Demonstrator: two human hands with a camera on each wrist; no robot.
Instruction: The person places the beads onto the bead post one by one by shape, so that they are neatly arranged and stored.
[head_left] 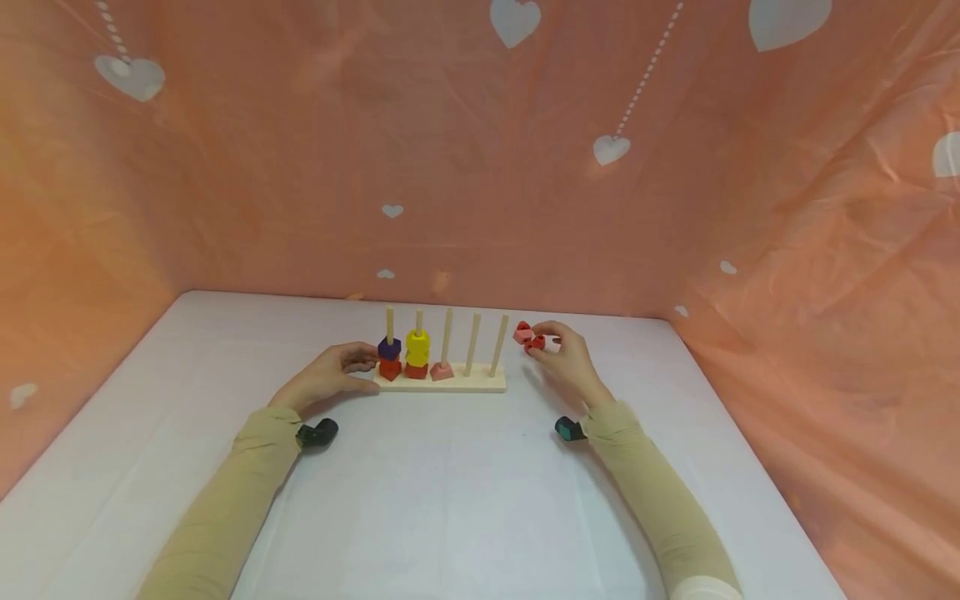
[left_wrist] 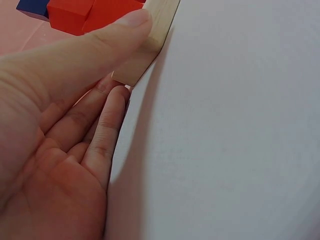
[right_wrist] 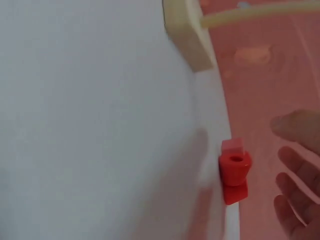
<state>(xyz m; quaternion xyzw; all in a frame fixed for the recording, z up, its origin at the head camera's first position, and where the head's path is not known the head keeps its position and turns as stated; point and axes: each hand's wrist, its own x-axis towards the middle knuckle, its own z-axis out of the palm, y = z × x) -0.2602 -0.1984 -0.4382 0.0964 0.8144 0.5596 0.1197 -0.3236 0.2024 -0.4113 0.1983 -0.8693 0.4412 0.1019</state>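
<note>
A wooden peg stand (head_left: 465, 383) sits across the far middle of the table. Its leftmost peg carries a dark blue bead (head_left: 389, 348) above red ones (head_left: 389, 368); the second has yellow beads (head_left: 417, 347) above a red one. A pink bead (head_left: 442, 372) lies at the foot of the third peg, and the two right pegs are bare. My left hand (head_left: 333, 372) grips the stand's left end, thumb (left_wrist: 115, 42) along one side and fingers at the end. Beside several loose red and pink beads (right_wrist: 235, 170), my right hand (right_wrist: 302, 170) has its fingers spread, apart from them.
White cloth covers the table (head_left: 442, 500). Pink fabric (head_left: 450, 150) with white hearts hangs behind and along both sides. A dark device (head_left: 318, 433) sits at the left wrist, another (head_left: 570, 429) at the right.
</note>
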